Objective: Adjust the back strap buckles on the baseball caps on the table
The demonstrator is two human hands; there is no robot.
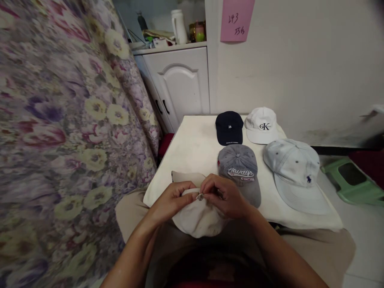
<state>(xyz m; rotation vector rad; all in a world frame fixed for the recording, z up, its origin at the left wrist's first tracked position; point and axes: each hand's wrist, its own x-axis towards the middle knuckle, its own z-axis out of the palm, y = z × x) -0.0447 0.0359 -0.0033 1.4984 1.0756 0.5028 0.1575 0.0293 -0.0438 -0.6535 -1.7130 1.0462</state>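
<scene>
A beige baseball cap (198, 220) is held between my two hands at the near edge of the table, its brim pointing away from me. My left hand (177, 198) grips the cap from the left, thumb near a small metal buckle (200, 196) on its strap. Fingers of my right hand (223, 196) pinch the strap at the buckle from the right. Just beyond my right hand lies a grey cap (238, 160) with white lettering. Behind it sit a navy cap (229, 126) and a white cap (262, 124). A pale blue cap (295, 168) rests at the right.
The caps lie on a cream-covered table (192, 140). A floral curtain (75, 140) hangs close on the left. Behind stand a white cabinet (180, 84) and a wall with a pink note (237, 22). A green plastic stool (351, 180) is on the floor at right.
</scene>
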